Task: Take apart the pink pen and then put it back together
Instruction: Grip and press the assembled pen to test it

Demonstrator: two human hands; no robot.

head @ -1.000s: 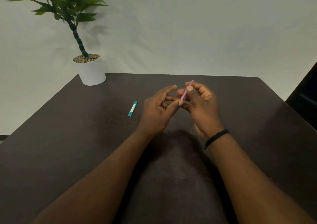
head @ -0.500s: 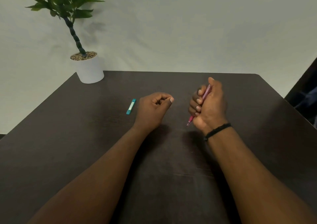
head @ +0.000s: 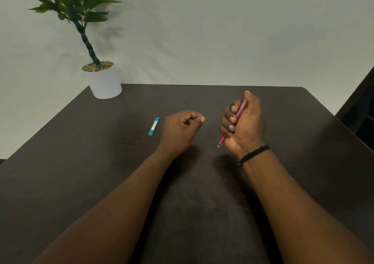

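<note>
Two hands apart, right hand fisting pink pen, left hand curled

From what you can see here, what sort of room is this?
Probably a plain desk corner in an office or home: a dark wooden table, a white potted plant against a bare pale wall, and a small teal stick.

Bare forearms, thin black braided band round the right wrist

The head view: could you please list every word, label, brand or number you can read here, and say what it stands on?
No text can be read.
Teal object on the table: a pale label strip, print too small and blurred to read.
Pink pen in the right hand: no marking visible.
</note>
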